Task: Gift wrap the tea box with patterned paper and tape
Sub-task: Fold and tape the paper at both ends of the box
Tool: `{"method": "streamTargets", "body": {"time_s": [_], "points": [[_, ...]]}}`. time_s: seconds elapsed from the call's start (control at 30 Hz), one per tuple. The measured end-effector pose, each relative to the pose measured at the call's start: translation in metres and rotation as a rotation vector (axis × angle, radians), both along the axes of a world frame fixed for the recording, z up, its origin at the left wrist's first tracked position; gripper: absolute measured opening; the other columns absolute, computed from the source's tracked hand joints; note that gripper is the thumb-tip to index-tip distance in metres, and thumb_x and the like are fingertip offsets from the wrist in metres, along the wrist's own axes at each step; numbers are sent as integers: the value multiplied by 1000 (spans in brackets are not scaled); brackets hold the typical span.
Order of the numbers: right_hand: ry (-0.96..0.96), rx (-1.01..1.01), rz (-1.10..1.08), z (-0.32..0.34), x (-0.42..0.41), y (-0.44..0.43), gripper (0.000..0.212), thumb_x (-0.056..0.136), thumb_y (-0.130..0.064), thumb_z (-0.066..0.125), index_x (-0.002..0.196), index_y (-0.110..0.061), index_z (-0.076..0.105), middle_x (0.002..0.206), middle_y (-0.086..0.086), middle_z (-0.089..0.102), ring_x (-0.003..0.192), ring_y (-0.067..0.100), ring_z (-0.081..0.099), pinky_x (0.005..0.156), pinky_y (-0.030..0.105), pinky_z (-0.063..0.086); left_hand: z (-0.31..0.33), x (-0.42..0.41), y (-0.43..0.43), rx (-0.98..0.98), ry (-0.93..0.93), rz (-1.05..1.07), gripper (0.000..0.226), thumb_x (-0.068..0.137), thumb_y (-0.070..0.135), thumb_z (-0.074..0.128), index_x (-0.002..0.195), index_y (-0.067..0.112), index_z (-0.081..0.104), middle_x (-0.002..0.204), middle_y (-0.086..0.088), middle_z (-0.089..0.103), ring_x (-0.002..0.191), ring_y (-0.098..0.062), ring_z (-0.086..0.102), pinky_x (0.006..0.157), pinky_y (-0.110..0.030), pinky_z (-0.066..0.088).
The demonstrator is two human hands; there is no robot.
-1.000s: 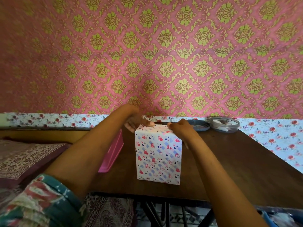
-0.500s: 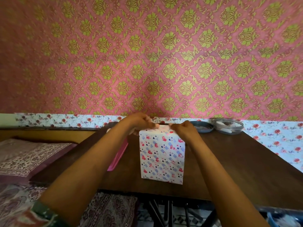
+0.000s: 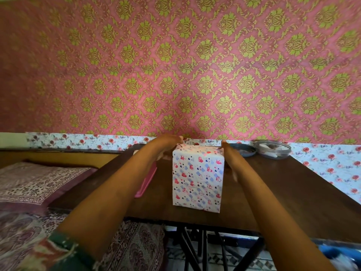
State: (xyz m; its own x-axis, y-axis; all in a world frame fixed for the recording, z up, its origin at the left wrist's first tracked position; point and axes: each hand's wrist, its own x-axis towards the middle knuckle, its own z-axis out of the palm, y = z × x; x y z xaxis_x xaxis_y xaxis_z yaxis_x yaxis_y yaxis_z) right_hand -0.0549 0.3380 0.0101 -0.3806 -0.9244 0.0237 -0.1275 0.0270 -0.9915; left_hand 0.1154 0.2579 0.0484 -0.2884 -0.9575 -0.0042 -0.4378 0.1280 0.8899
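Observation:
The tea box (image 3: 197, 177) stands upright near the front edge of the dark wooden table (image 3: 283, 192), fully covered in white paper with red and blue hearts. A paper seam runs across its front face. My left hand (image 3: 166, 147) lies against the box's upper left side, thumb at the top edge. On the other side my right hand (image 3: 229, 155) rests against the upper right, thumb at the top corner and fingers pointing down, slightly blurred. Neither hand pinches the paper. No tape is in view.
A flat pink object (image 3: 146, 182) lies on the table left of the box, partly behind my left arm. A round clear container (image 3: 273, 149) and a dark lid (image 3: 243, 149) sit at the back right by the wall. A bed with patterned cloth (image 3: 39, 178) is at the left.
Both hands left the middle of the box's top, where they pinched the paper, and spread apart to its left and right sides. The box stays upright in place.

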Motion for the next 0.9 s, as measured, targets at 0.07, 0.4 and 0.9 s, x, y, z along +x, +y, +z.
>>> {"method": "streamTargets", "body": {"time_s": [0.07,0.4,0.9], "points": [[9,32,25,1,1,9,59,100,-46,20,128,-3,49,127,19,55,118,32,50,75,27,35,0,1,1,2,-82,8,64,89,55,47,136,12,43,136,-14,49,119,-31,51,75,-36,50],[97,100,102,-8,3,1,69,87,-59,47,128,-4,49,127,15,56,104,28,57,81,36,45,-5,-4,9,48,-175,-64,65,84,47,60,128,1,46,125,-17,57,110,-32,57,69,-38,53],[341,-57,204,-100,-4,30,65,93,-20,55,147,-15,19,145,-11,21,130,8,28,98,13,30,-140,27,17,-71,287,-165,13,84,7,64,89,18,59,113,12,55,109,-11,54,86,-21,48]]}}
